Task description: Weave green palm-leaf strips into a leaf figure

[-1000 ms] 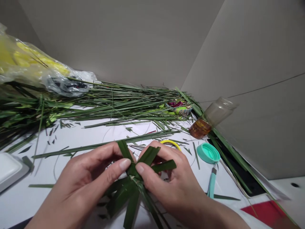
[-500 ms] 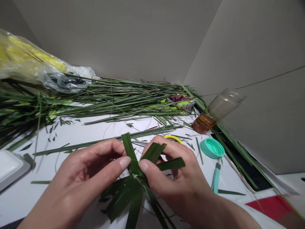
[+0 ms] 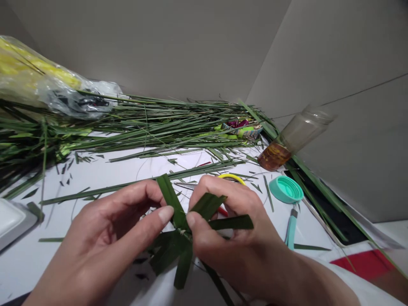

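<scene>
The crossing of the woven green leaf strips [image 3: 178,238] sits between both hands, one strip pointing up and away, pinched firmly by the fingers of the left hand [image 3: 105,242] and the right hand [image 3: 232,242], the right thumb nearest the crossing.

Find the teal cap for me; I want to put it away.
In the head view, the teal cap lies on the white table, right of the person's right hand, just below the tilted glass jar and above a teal-handled tool.
</scene>
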The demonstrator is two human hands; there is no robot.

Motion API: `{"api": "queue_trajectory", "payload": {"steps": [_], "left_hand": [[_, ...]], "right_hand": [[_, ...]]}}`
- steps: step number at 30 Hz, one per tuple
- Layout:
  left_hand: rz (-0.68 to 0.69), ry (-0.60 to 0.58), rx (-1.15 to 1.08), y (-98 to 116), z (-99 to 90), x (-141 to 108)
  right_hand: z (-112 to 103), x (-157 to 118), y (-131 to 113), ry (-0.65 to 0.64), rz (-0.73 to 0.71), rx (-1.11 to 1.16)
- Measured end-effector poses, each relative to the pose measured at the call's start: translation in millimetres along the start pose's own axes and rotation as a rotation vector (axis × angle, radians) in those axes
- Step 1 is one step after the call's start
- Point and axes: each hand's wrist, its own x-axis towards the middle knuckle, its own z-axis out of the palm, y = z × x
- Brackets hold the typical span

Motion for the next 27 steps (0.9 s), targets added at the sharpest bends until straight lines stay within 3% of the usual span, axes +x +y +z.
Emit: {"api": "queue_trajectory", "payload": {"steps": [4,9,27], "left_hand": [[0.109,0.071,0.153,-0.4,2.4,-1.6],[0.213,0.074,0.235,-1.7,3.2,0.2],[0.128,0.064,0.167,12.4,4.5,8.9]], "right_hand": [[-4.2,0.3,-0.3,-0.049,0.025,-0.008],[-6.6,-2.2,2.6,-0.046,-0.013,-0.016],[-2.6,0.5,3.0,-0.028,-0.036,0.015]]}}
